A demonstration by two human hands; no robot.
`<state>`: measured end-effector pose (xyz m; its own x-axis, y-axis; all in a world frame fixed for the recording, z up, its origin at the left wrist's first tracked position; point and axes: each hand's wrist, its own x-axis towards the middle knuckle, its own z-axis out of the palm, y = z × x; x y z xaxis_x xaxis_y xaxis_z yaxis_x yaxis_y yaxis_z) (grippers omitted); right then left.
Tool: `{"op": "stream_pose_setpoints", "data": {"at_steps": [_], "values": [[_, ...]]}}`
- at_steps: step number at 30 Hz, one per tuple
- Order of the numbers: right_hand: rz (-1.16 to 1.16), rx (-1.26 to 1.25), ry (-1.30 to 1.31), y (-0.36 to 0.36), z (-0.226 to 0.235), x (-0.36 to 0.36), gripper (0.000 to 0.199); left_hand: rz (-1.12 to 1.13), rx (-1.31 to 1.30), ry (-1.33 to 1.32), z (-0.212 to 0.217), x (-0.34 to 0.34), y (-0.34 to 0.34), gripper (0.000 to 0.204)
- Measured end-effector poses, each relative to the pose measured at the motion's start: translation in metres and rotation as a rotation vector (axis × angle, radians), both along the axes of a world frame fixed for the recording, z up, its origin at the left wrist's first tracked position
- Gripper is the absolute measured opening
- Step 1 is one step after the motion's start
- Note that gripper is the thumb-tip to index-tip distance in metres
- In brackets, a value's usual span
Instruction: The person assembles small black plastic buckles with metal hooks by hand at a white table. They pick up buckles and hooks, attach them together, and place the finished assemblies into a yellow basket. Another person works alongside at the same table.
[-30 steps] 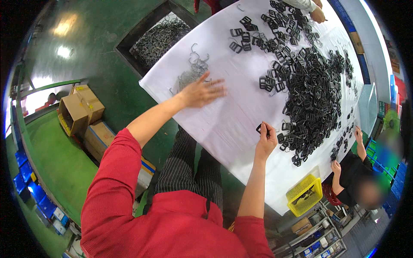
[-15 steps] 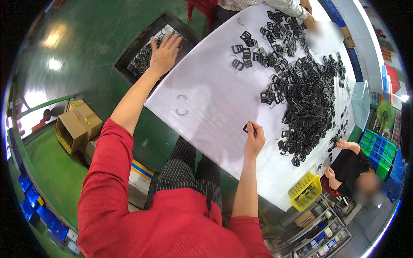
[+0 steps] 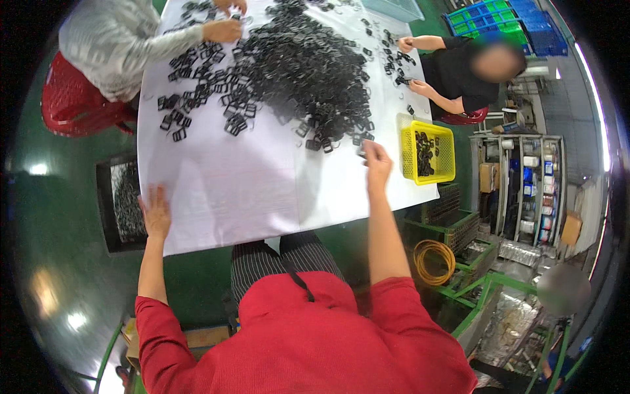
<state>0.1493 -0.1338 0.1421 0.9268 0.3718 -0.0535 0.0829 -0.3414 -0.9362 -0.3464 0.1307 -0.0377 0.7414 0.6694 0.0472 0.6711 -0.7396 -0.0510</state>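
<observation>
My left hand (image 3: pixel 155 211) lies with fingers spread at the left edge of the white-covered table (image 3: pixel 223 190), beside a dark crate (image 3: pixel 105 203). Thin dark wire-like pieces (image 3: pixel 128 197) fill that crate on the floor. At the near right of a large heap of small black plastic buckles (image 3: pixel 308 65), my right hand (image 3: pixel 377 164) pinches a black buckle (image 3: pixel 362 155), mostly covered by the fingertips. More loose buckles (image 3: pixel 177 121) are scattered at the heap's left side, some with thin curved wires.
A yellow basket (image 3: pixel 408 154) holding black pieces stands at the table's right edge. One person in grey sleeves (image 3: pixel 157 49) works at the far left, another in black (image 3: pixel 453 75) at the right. A light-blue basket (image 3: pixel 397 8) is at the far end.
The view has turned to the right. My left hand has come from above the crate back to the table edge. My right hand has moved toward the yellow basket, still pinching the buckle.
</observation>
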Motion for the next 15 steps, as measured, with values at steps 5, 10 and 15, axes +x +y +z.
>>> {"op": "stream_pose_setpoints", "data": {"at_steps": [5, 10, 15], "values": [[-0.372, -0.18, -0.418, -0.179, -0.004, 0.158, 0.025, 0.086, -0.057, 0.081, 0.057, 0.096, 0.022, 0.06], [-0.497, -0.467, -0.283, -0.244, -0.026, 0.257, 0.026, -0.209, -0.12, -0.163, 0.062, 0.246, -0.042, 0.062], [-0.222, -0.679, -0.607, -0.216, -0.059, 0.278, 0.023, -0.211, -0.468, -0.425, 0.087, 0.388, -0.136, 0.051]]}}
